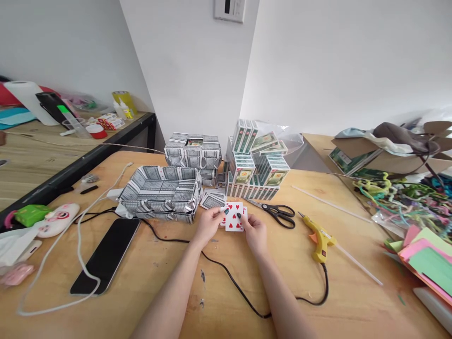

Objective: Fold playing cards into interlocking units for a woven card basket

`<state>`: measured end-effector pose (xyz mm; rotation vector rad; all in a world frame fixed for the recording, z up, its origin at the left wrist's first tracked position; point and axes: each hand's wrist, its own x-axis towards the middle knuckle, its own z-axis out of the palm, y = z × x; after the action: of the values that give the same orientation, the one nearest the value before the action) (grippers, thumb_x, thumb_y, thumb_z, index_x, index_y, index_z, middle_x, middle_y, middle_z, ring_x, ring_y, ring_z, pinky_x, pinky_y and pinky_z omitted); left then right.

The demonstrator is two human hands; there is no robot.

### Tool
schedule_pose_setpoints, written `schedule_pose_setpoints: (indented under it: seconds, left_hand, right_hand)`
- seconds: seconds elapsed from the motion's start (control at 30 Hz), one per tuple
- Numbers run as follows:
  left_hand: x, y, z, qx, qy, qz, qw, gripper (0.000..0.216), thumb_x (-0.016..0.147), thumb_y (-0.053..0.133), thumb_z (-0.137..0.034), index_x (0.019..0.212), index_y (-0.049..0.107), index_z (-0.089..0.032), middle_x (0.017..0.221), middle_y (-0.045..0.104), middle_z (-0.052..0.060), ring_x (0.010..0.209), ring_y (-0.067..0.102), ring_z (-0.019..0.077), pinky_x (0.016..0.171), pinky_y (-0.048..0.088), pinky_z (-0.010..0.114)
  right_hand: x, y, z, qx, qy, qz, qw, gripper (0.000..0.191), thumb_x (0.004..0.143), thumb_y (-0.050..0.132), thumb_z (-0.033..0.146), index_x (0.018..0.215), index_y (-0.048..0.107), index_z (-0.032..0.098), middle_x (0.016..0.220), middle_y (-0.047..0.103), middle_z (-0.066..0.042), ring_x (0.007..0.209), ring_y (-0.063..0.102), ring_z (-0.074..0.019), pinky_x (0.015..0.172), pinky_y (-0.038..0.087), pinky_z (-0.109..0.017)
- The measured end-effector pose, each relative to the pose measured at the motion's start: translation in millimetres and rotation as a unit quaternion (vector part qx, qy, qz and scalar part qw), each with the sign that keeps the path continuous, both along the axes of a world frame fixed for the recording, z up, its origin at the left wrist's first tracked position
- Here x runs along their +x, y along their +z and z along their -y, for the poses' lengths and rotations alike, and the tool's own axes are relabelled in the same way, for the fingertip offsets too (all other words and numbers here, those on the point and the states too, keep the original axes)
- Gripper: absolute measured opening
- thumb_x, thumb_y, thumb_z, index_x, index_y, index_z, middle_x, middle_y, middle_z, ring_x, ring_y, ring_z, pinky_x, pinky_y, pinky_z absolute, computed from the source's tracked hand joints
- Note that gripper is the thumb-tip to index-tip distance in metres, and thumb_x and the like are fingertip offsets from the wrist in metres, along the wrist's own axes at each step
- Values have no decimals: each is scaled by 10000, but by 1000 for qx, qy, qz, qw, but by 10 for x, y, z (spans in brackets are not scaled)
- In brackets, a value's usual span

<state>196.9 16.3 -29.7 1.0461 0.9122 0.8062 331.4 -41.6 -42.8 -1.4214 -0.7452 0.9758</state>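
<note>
Between my two hands are playing cards (234,217), a five of hearts facing me in front of at least one other card whose edges show at both sides. My left hand (211,224) pinches their left edge, thumb on the front. The right edge is gripped by my right hand (255,230), its thumb also on the face. Just beyond lies a small pile of cards (213,198) with patterned backs up. To its left stands an open box built of folded cards (158,193). Behind that is a second card-built box (193,153).
Stacked card packs (252,174) stand at the back. Scissors (278,214) and a yellow glue gun (319,240) lie to the right, its black cord (226,270) crossing before me. A phone (106,256) and a white cable (79,249) lie left; colored paper (427,263) is far right.
</note>
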Motion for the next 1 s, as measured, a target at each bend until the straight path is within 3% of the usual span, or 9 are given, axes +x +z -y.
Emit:
schedule_pose_setpoints:
  seconds: [0.6,1.0]
  left_hand:
    - [-4,-98,-22,52,-16,-7,999,333,720,590,-355,971,645,-143,677,633,-4,602,572,128,591,495,254]
    - [-9,-179,-71,61,-24,-11,998,358,716,595,-343,1000,640,-129,778,684,38,724,625,172,653,496,270]
  right_hand:
    - [22,-25,-6,-3,5,19,1000,380,658,624,507,735,626,135,646,649,-49,586,575,-175,532,435,-261]
    - [102,80,-1,-4,129,15,992,424,668,619,509,879,674,145,796,701,-75,707,631,-223,624,486,-307]
